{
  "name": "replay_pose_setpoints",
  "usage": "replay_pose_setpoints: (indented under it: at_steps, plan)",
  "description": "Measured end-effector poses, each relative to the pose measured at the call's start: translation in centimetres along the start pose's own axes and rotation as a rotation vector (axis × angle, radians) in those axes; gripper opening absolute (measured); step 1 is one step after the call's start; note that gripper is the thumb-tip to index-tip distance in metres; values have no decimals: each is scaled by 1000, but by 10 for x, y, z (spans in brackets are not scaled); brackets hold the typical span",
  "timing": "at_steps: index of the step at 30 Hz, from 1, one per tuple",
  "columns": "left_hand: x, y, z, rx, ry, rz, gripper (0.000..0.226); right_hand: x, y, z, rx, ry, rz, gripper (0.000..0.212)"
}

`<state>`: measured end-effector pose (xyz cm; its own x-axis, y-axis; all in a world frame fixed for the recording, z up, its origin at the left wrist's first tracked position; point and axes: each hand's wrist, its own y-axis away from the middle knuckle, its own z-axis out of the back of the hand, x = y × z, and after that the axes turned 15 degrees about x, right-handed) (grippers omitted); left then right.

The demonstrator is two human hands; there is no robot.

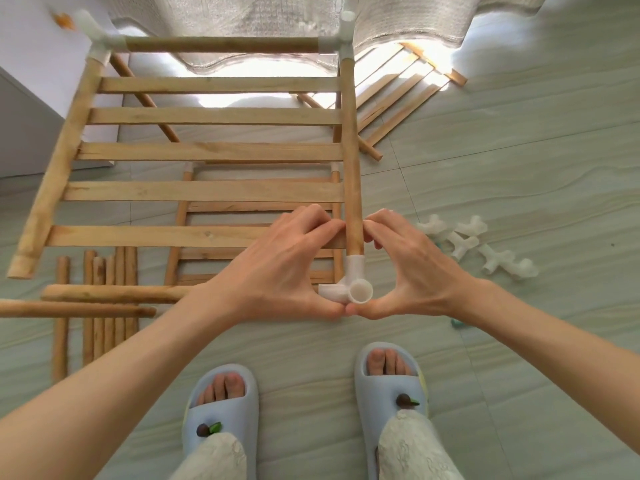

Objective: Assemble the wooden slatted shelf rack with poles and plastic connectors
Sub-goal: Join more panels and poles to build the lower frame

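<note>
Both hands around the near right corner of a slatted shelf panel (207, 150), raised above the floor (519, 168). Left hand (277, 268) with fingers (311, 220) curled over the end of the nearest slat, right where it meets the right pole (351, 150); thumb stretched down under the white plastic connector (353, 282). Right hand (415, 268) as a mirror: fingers curled against the pole from the right side, thumb under the connector. The 2 thumb tips touching each other just below the connector. Connector seated on the near end of the right pole, with 1 open socket toward the camera and 1 socket toward the left.

Panel with 6 flat slats between 2 side poles. At the far end, a cross pole (221, 44) between 2 more white corner pieces. Near end of the left pole (52, 181) bare, with no plastic piece on it.

Under the panel, a lower shelf section (256, 206), seen through the gaps, with white pieces at its far corners. On the floor at the left, a bundle of loose poles (100, 299), some lying along and some across. On the floor at the right, a small heap of spare connectors (478, 247), near the right hand but apart from it. Farther away at the upper right, another slatted panel (405, 91) flat on the floor in bright light, near a pale curtain (277, 26).

At the bottom, 2 feet in light blue slippers (221, 410).
</note>
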<state>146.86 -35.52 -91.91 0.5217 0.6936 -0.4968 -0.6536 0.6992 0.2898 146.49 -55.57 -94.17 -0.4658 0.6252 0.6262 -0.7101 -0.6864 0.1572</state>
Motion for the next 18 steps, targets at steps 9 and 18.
replay_pose_setpoints:
  at_steps: [9,18]
  plan:
    - [2,2,-6,-19,-164,38,93,-3,4,-8,-32,-141,18,82]
    - [23,29,5,-30,-358,213,82,-22,24,-2,-297,-592,-188,45]
